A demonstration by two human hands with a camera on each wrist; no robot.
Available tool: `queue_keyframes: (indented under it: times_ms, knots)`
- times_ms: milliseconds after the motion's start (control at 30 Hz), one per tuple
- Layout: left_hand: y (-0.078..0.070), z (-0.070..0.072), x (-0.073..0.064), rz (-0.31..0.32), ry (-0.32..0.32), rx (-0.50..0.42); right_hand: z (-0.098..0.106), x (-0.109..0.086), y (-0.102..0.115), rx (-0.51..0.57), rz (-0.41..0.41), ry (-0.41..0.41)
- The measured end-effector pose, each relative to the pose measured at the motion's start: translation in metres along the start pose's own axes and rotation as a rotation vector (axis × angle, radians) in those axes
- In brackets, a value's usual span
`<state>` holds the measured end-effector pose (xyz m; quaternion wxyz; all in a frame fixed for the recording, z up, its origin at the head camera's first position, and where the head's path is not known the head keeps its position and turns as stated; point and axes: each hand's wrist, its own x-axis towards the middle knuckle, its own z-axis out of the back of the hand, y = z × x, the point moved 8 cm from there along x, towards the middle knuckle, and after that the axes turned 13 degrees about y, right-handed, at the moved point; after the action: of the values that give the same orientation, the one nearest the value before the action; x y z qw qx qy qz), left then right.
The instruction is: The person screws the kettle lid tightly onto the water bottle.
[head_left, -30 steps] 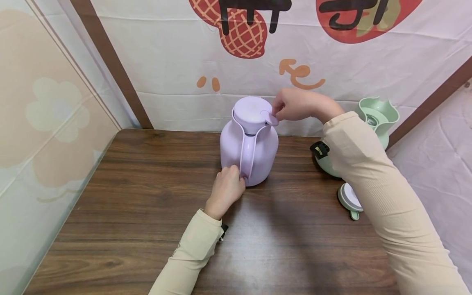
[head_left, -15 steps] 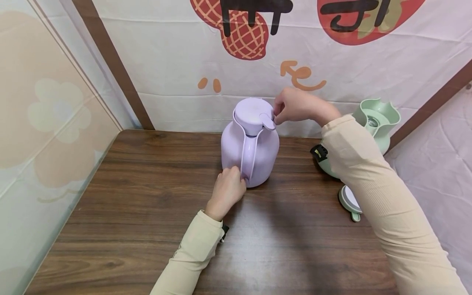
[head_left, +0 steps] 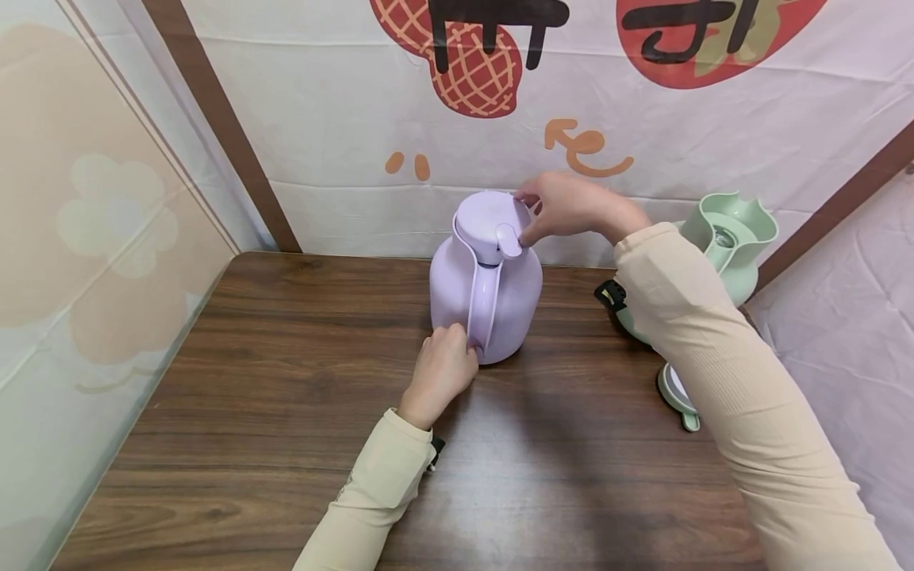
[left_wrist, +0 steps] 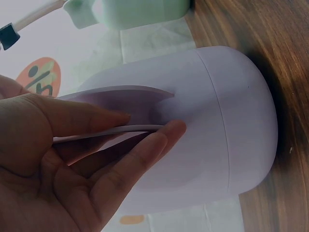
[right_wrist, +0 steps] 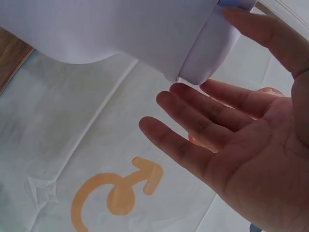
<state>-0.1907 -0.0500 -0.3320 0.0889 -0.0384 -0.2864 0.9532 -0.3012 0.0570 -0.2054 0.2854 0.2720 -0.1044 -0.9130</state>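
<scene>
at the wooden table [head_left: 286, 396], the left hand [head_left: 444, 365] is pinching the handle [head_left: 484, 297] of the upright lilac jug [head_left: 451, 289]. atop it, the tab [head_left: 508, 241] of the lilac lid [head_left: 485, 211] is swinging from the right towards the handle, so the lilac lid is apparently turning, not lifting. the right hand [head_left: 571, 206] is gripping its edge; farther right, a green lid [head_left: 670, 387] and green jug [head_left: 748, 255] are resting.

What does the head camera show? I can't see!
A person's left hand holds the handle of a rounded lilac jug while the right hand touches its round lilac lid. At right, a curvy pale green jug and round green lid sit on the brown woodgrain table.
</scene>
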Motion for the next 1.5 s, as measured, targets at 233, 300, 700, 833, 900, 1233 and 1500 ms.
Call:
queue_keyframes:
  times_ms: [233, 300, 700, 833, 900, 1233, 1500]
  knots:
    - [-0.001, -0.001, 0.0, 0.006, -0.003, 0.005, -0.002, 0.003, 0.005, -0.021, -0.003, 0.028]
    - [-0.001, -0.001, 0.0, 0.007, -0.005, 0.005, -0.002, 0.003, 0.005, -0.015, -0.005, 0.033]
    - [-0.003, -0.001, 0.0, 0.0, -0.012, 0.007, -0.002, 0.003, 0.004, 0.0, 0.025, 0.043]
    - [-0.003, -0.002, 0.001, -0.01, -0.016, 0.011, 0.0, 0.001, 0.003, -0.005, 0.033, 0.036]
    - [-0.002, -0.002, 0.001, -0.013, -0.017, 0.011, 0.0, 0.001, 0.004, -0.005, 0.041, 0.031]
    - [-0.002, -0.003, 0.001, -0.01, -0.011, 0.014, 0.0, -0.006, 0.007, -0.02, 0.035, -0.055]
    - [-0.003, -0.002, 0.001, -0.005, -0.003, 0.015, 0.0, -0.011, 0.007, -0.028, -0.04, -0.084]
